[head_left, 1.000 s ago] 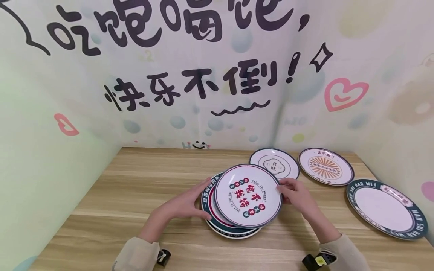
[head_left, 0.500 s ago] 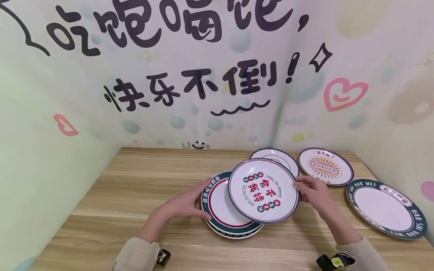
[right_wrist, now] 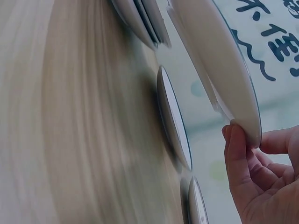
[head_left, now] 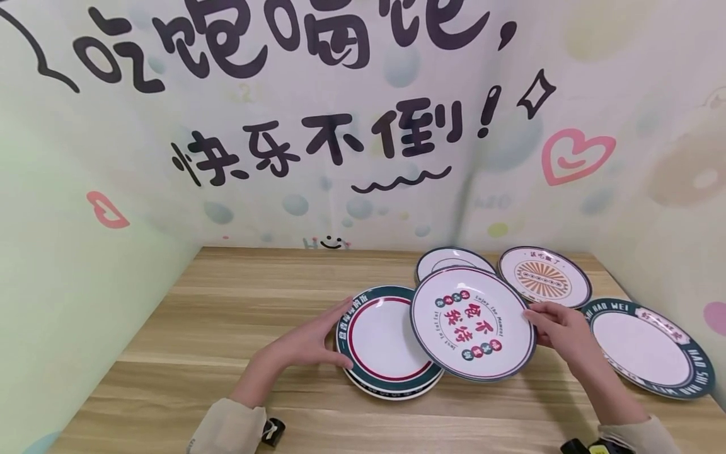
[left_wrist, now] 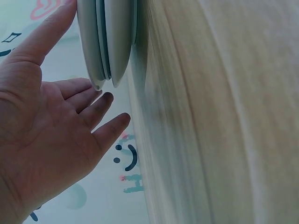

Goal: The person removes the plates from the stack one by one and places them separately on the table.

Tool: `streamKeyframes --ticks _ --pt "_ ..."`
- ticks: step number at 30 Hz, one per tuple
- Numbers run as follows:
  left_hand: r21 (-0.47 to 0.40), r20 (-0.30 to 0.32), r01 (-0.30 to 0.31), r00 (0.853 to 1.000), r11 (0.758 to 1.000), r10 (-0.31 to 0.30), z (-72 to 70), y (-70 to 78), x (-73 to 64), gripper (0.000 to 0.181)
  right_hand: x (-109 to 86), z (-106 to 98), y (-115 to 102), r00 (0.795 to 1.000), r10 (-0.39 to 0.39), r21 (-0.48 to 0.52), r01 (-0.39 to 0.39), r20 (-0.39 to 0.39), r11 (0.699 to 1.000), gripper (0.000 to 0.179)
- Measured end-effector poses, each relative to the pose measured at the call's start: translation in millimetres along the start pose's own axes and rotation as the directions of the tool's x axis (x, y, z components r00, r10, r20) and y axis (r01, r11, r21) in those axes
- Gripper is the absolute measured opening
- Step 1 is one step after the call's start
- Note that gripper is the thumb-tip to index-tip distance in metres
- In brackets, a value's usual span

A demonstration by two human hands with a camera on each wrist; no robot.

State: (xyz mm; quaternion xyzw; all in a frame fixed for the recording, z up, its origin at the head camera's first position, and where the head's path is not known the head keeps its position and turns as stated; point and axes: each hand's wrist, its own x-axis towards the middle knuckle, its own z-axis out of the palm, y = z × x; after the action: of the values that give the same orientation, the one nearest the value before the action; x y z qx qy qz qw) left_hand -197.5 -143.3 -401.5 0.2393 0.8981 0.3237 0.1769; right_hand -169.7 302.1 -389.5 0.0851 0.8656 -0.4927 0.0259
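A white plate with red characters and a blue rim [head_left: 473,325] is held up off the table, slightly tilted. My right hand [head_left: 567,331] pinches its right edge; the right wrist view shows the thumb on one face and fingertips behind the plate [right_wrist: 226,60]. To its left lies a small plate stack [head_left: 380,337], the top plate green-rimmed with a red ring. The lifted plate overlaps the stack's right side in the head view. My left hand [head_left: 309,343] rests at the stack's left rim, its fingers spread loosely, as the left wrist view of the hand [left_wrist: 51,135] confirms.
Behind the lifted plate lies a blue-rimmed white plate [head_left: 448,257], partly hidden. Farther right are a plate with an orange sunburst [head_left: 544,277] and a large green-rimmed oval plate [head_left: 641,343]. The wooden table [head_left: 227,296] meets a printed wall [head_left: 272,208] at the back.
My right hand has lifted the red-lettered plate off the stack and carried it to the right, uncovering the green-rimmed plate below. My left hand has stayed at the stack's left rim.
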Motion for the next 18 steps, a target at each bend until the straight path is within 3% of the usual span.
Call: streamKeyframes --ticks 12,18 --pt "0.012 0.001 0.000 1.000 1.000 0.000 0.4 -2.4 1.1 0.111 -8.3 -25.5 30.5 0.999 0.039 -0.055 -0.041 -0.036 0.998 0.049" --pt "0.016 -0.003 0.001 1.000 1.000 -0.001 0.9 -3.7 1.4 0.111 -14.4 -37.5 45.9 0.996 0.039 -0.058 -0.044 -0.080 0.997 0.041"
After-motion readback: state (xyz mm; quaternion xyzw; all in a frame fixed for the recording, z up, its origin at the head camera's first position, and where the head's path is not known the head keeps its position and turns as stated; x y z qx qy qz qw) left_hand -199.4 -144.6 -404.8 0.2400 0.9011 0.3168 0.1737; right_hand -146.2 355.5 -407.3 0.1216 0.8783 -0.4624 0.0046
